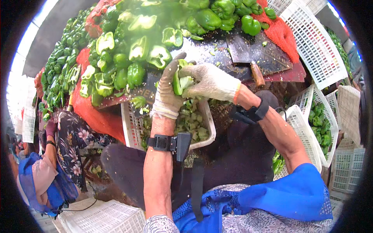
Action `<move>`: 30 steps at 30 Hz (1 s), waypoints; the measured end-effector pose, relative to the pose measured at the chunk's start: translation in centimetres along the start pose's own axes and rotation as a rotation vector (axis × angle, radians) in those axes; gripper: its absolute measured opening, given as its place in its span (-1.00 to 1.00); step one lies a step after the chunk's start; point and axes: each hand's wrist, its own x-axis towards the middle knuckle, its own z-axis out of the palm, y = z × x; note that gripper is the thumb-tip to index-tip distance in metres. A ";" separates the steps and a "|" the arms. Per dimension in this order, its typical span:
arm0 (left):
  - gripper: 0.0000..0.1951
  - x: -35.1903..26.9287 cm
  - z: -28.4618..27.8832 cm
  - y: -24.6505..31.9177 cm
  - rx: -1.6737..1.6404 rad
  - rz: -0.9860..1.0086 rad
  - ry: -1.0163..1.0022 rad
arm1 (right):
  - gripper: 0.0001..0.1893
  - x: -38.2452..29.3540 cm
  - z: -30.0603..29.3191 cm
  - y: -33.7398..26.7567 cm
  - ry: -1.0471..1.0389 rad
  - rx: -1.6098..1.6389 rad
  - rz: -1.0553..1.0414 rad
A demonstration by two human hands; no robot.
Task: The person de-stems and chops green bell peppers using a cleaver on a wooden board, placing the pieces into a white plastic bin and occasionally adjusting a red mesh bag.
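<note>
My left hand [168,91], in a dirty work glove, holds a piece of green bell pepper [178,82] at the middle of the view. From the right, my gloved right hand [214,82] grips the same pepper, its thumb and fingers around a pale inner part. Both hands are above a white plastic crate [210,128] that contains green pepper scraps. Beyond them, cut pepper halves [159,56] and whole green bell peppers [208,19] are heaped on a work surface. A wide-bladed knife [242,49] lies to the right, its wooden handle towards me.
Red mesh sacking [281,36] borders the heap. White crates [316,43] stand at the right, one holding green peppers [319,125]. A co-worker in a blue garment [46,180] sits at the left near more peppers [62,59]. Another white crate [102,217] is at the lower left.
</note>
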 end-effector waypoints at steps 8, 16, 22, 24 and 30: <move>-0.50 -6.2 -1.2 -0.9 -0.169 0.014 0.231 | -0.79 -2.8 4.9 -3.4 0.096 -0.104 -0.074; -0.36 -11.4 -1.0 3.0 -0.452 0.166 0.161 | -0.60 -4.3 4.3 -3.4 0.170 -0.418 0.107; -0.23 -11.3 0.9 3.3 -0.247 0.349 0.161 | -0.66 -4.1 6.5 -5.9 0.234 0.290 0.219; -0.28 -11.5 1.9 3.2 -0.225 0.397 0.138 | -0.65 -4.0 7.3 -7.0 0.180 0.595 0.377; -0.42 -12.8 4.1 2.9 -0.099 0.455 0.122 | -0.65 -4.2 8.2 -8.8 0.528 -0.207 0.053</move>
